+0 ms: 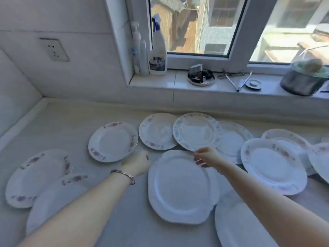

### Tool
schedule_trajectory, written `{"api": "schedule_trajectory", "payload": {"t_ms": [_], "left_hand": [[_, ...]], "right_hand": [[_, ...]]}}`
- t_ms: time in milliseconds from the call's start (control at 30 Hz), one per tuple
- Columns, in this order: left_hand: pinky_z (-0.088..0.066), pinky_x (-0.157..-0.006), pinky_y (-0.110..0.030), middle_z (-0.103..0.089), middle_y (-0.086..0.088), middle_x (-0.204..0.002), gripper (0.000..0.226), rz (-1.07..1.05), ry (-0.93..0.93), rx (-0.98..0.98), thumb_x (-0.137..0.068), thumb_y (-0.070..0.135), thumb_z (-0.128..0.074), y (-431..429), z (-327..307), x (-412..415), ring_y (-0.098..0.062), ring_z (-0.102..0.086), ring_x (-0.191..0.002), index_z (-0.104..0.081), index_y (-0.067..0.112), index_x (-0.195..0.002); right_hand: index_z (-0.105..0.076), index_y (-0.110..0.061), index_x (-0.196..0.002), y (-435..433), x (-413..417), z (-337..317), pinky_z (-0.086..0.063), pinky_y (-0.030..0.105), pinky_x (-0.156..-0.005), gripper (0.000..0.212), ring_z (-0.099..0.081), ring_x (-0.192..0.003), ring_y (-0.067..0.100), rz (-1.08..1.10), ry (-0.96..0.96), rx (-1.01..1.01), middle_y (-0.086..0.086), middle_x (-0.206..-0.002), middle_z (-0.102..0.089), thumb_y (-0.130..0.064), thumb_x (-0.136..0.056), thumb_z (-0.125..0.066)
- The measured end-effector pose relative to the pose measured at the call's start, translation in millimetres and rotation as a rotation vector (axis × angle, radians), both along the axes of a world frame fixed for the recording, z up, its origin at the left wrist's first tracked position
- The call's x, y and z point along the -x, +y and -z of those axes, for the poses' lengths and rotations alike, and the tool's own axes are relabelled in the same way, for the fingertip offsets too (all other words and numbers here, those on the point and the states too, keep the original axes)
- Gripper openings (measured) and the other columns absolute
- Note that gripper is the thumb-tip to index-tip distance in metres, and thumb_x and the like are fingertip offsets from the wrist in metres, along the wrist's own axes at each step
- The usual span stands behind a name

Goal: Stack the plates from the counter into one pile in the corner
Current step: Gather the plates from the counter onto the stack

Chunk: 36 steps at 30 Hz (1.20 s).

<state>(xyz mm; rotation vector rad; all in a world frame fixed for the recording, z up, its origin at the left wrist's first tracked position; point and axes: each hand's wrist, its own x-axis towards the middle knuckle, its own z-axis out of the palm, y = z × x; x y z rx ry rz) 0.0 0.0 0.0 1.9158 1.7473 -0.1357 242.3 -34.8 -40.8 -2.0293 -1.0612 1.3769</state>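
The pale grey stone counter (74,125) has lots of bare room in the far left corner, where the pile should go. Nothing is stacked there yet. The big plain white oval platter (181,189) lies in the middle, and plates sit close together (some overlap), so a lifted one could knock its neighbour. The right hand (206,157) pinches the rim of the round white plate with blue flowers (197,132). The left hand (138,163) touches the edge of the round white plate with pink flowers (113,141); its grip is hidden.
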Motion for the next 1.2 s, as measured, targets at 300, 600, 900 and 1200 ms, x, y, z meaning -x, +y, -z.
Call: {"api": "schedule_trajectory", "payload": {"t_ms": [300,600,900,1200], "left_hand": [[-0.04,-0.068,-0.027,-0.058,-0.012,-0.079,0.029,-0.287,-0.035,0.133,-0.083,0.016,-0.047,-12.4,73.9,-1.5,-0.031,-0.052,-0.077,-0.04,0.015,-0.054],[-0.037,-0.078,-0.024,-0.062,-0.008,-0.107,0.023,-0.598,-0.254,0.277,-0.081,0.013,-0.053,-13.2,108.4,-1.6,-0.027,-0.058,-0.106,-0.059,0.013,-0.104],[-0.048,-0.061,-0.032,-0.054,-0.013,-0.075,0.015,-0.701,-0.522,0.446,-0.086,-0.004,-0.049,-24.9,129.5,10.1,-0.026,-0.051,-0.067,-0.051,0.005,-0.074],[-0.056,-0.071,-0.048,-0.055,-0.015,-0.074,0.028,-0.704,-0.544,0.424,-0.088,-0.006,-0.047,-39.2,126.9,51.6,-0.031,-0.057,-0.074,-0.047,0.005,-0.062]], "right_hand": [[-0.045,0.001,-0.131,35.9,-43.4,66.9,-0.046,0.033,-0.091,0.042,-0.058,-0.115,0.03,0.845,0.419,0.097,0.018,-0.126,-0.058,-0.019,-0.095,-0.047],[-0.03,-0.011,-0.144,68.4,-36.0,82.8,-0.039,0.046,-0.104,0.049,-0.043,-0.131,0.031,1.041,0.742,-0.061,0.011,-0.147,-0.04,-0.002,-0.097,-0.039],[-0.055,-0.013,-0.113,-29.1,-35.8,49.4,-0.059,0.023,-0.058,0.029,-0.073,-0.068,0.01,0.839,0.818,-0.091,-0.003,-0.08,-0.076,0.002,-0.094,-0.04],[-0.061,-0.008,-0.096,-113.6,10.5,58.6,-0.059,0.027,-0.052,0.017,-0.073,-0.062,0.018,0.609,0.607,0.107,0.005,-0.072,-0.076,0.003,-0.09,-0.049]]}}
